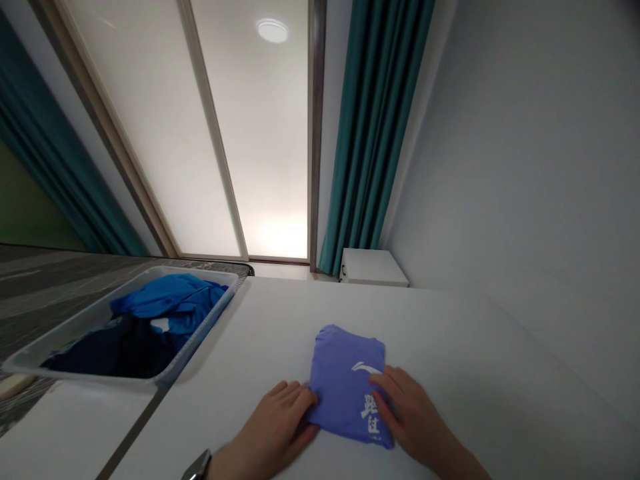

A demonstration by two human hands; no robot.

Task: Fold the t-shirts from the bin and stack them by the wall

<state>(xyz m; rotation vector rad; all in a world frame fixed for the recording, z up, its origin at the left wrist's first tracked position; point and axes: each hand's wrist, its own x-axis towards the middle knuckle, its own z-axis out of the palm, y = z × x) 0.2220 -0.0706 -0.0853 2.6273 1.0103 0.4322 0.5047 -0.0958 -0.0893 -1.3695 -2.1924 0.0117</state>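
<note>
While both hands press open against it, one folded periwinkle-blue garment [345,383], white logo and characters uppermost, lies at lower centre on a white table [475,353]. Left hand [277,417]: fingers extended, unclenched, tips along the garment's left edge. Right hand [405,413]: fingers flat across its right edge, no grasp. Open, even pressure from both sides suits squared folds. Upper left: plastic tray [200,272] holding bright blue clothing [170,300] and navy clothing [115,347].

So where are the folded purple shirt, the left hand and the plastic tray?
Folded purple shirt [337,380]: head view, on plain fabric left of the white print.
Left hand [283,417]: head view, on its back.
Plastic tray [85,319]: head view, on its rim.
</note>
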